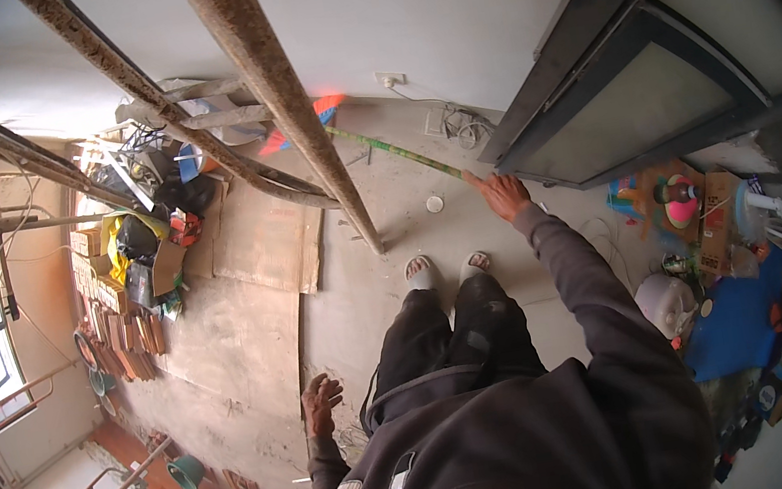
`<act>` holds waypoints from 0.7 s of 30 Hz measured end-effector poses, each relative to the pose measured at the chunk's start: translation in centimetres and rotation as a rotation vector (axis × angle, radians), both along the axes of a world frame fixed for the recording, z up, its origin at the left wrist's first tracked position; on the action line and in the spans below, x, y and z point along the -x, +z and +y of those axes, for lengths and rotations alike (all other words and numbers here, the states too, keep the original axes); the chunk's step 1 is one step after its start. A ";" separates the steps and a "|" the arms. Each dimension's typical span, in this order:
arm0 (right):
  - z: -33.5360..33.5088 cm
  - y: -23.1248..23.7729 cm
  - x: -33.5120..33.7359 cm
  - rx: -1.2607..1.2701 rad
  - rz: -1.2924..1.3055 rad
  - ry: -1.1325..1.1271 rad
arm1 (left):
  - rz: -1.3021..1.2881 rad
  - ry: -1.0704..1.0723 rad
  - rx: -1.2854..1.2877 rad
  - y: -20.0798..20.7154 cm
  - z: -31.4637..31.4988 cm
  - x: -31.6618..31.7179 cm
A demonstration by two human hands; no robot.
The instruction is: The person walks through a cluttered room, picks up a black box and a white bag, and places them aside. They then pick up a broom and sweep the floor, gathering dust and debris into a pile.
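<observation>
My right hand (502, 193), stretched out ahead, is closed around the end of a green broom handle (387, 148). The handle slants away to the left, down to the red and blue broom head (327, 109) on the floor by the wall. A rusty scaffold pole (279, 89) crosses in front of the head and hides part of it. Down at my left side, my left hand (321, 402) hangs with its fingers apart and loosely bent, holding nothing. It is near the cardboard sheets (257, 366) on the floor.
More scaffold poles (104, 49) rise at the left. Black bags (177, 198) and scraps are heaped behind them, near stacked bricks (127, 340). A round white lid (435, 204) lies ahead of my feet. On the right are a dark framed door (632, 97), a fan (779, 212) and a rice cooker (665, 305).
</observation>
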State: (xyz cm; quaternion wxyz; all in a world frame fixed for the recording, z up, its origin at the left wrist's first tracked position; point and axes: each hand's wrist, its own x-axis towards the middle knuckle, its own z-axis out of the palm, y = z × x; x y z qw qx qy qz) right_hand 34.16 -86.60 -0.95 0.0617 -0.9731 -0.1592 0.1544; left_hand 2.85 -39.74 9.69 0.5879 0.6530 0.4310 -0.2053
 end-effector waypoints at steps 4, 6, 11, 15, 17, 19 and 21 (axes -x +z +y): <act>2.2 -0.9 -2.1 0.022 0.073 -0.023 | 0.049 0.096 -0.086 0.0 3.2 3.5; 1.7 -0.3 -0.7 0.052 0.163 -0.017 | 0.111 0.137 -0.072 -0.7 3.7 5.6; -2.6 1.9 7.1 -0.042 0.253 -0.153 | 0.162 0.170 0.035 -3.2 2.8 8.0; -6.0 7.7 10.5 -0.062 0.293 -0.128 | 0.146 0.155 0.050 -3.6 0.0 5.6; -6.0 9.1 9.7 -0.084 0.258 -0.090 | 0.131 0.115 0.045 -4.1 -0.8 4.2; -5.5 7.2 7.3 -0.027 0.180 -0.032 | 0.059 0.094 0.052 -5.1 -1.2 2.6; -3.9 5.3 3.5 0.001 0.169 0.003 | -0.032 0.095 0.035 -5.0 -2.0 0.8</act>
